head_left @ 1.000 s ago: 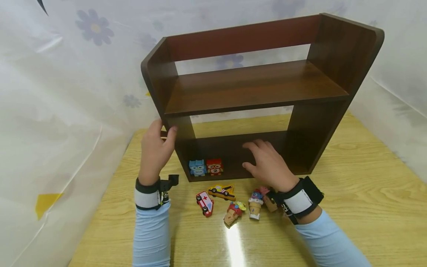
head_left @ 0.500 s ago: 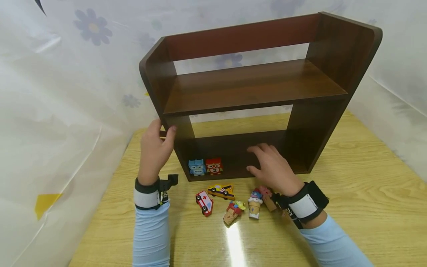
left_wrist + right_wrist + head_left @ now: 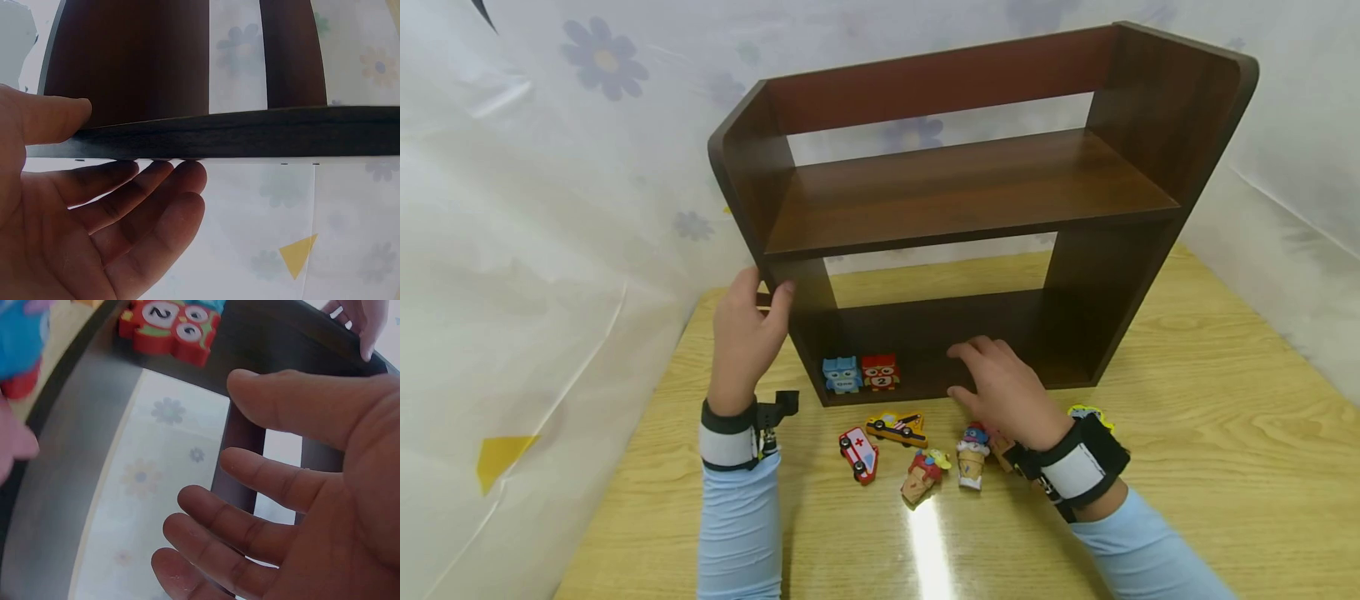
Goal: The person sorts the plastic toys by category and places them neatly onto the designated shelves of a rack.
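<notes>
My left hand [image 3: 748,337] grips the left side panel of a dark brown wooden shelf [image 3: 970,187]. In the left wrist view, the thumb [image 3: 59,117] lies on one face of the panel and the fingertips touch the other. My right hand [image 3: 1009,392] hovers at the front of the lower compartment, fingers spread and a little bent, with nothing in it. To its left on the lower board stand a blue owl block [image 3: 842,376] and a red owl block [image 3: 881,372] marked 2. The right wrist view shows the red owl beyond the thumb.
On the table before the shelf lie an ambulance toy [image 3: 859,455], a yellow truck toy [image 3: 897,428] and several ice-cream-cone toys, including one with a red top [image 3: 923,477] and one with a blue top [image 3: 972,457]. A yellow-edged piece [image 3: 1090,414] shows past the right wrist.
My right hand has shifted slightly right, then back left and a little lower. A yellow-edged piece has come into sight behind the right wrist. The left hand keeps its grip on the panel.
</notes>
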Motion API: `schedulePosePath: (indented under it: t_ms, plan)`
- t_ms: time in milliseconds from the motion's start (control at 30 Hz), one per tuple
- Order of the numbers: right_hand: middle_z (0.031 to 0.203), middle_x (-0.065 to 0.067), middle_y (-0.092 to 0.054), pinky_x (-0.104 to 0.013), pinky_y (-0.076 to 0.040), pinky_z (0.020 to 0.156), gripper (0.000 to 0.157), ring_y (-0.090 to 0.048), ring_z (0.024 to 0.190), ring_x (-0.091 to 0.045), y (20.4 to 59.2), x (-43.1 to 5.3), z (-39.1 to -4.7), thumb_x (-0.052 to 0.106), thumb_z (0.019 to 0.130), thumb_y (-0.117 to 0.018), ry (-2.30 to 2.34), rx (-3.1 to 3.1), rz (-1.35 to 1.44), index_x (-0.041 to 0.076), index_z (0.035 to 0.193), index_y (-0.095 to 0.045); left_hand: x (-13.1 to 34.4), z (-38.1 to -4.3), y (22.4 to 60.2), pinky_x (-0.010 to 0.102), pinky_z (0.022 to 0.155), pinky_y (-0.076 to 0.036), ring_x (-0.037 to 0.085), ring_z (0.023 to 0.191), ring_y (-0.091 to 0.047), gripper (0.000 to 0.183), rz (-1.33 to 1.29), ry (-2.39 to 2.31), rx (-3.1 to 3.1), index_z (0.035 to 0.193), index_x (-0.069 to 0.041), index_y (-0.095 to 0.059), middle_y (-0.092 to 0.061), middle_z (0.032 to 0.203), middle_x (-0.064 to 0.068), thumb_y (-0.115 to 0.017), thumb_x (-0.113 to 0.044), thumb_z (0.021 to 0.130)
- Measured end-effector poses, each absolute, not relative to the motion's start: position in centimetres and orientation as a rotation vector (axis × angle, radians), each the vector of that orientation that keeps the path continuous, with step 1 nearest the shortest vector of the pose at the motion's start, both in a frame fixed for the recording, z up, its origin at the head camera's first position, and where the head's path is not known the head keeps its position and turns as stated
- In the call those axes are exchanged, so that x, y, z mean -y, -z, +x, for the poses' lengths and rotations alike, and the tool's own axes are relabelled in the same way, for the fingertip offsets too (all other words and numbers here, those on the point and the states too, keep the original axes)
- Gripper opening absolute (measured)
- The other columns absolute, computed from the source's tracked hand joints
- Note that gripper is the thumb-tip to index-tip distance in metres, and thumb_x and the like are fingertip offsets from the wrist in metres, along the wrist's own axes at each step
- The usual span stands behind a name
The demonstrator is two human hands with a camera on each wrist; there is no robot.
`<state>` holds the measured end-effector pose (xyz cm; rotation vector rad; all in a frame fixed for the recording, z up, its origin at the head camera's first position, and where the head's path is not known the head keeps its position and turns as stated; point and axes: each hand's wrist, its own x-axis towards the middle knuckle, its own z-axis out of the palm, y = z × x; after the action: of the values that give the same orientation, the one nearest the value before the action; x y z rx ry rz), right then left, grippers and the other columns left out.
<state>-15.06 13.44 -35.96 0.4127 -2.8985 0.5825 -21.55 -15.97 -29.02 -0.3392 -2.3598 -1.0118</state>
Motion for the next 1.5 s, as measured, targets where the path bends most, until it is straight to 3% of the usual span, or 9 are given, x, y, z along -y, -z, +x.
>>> schedulePosePath:
  t_ms: [400,800,1500]
  plan:
    - [0.116,-0.015,-0.066,-0.045,-0.057,0.080,0.041,-0.062,0.104,-0.032,37.8,-11.4,-15.0,0.023,0.085,-0.075,-0.522,2.923,0.564,0.006,0.121,-0.065,16.1,-21.6,29.1,0.050,0.080,-0.060,0.034,0.097,-0.068,0.035,-0.346,1.007,2.362,0.126,-0.002,-0.060,-0.066,0.122,0.017,-0.058,-0.023,0.097]
    - [0.112,-0.011,-0.068,-0.043,-0.058,0.079,0.035,-0.063,0.101,-0.029,38.2,-9.5,-15.4,0.021,0.085,-0.073,-0.497,2.994,0.629,0.008,0.118,-0.068,16.1,-21.7,28.9,0.049,0.079,-0.060,0.034,0.095,-0.069,0.035,-0.345,1.001,2.364,0.124,-0.003,-0.060,-0.067,0.120,0.016,-0.058,-0.024,0.097]
    - [0.109,-0.011,-0.067,-0.043,-0.056,0.077,0.038,-0.061,0.095,-0.027,38.6,-7.7,-15.7,0.025,0.086,-0.076,-0.534,3.057,0.682,0.008,0.118,-0.068,16.0,-21.6,28.9,0.049,0.079,-0.060,0.033,0.097,-0.068,0.037,-0.328,0.990,2.377,0.126,-0.003,-0.060,-0.067,0.122,0.016,-0.056,-0.027,0.097]
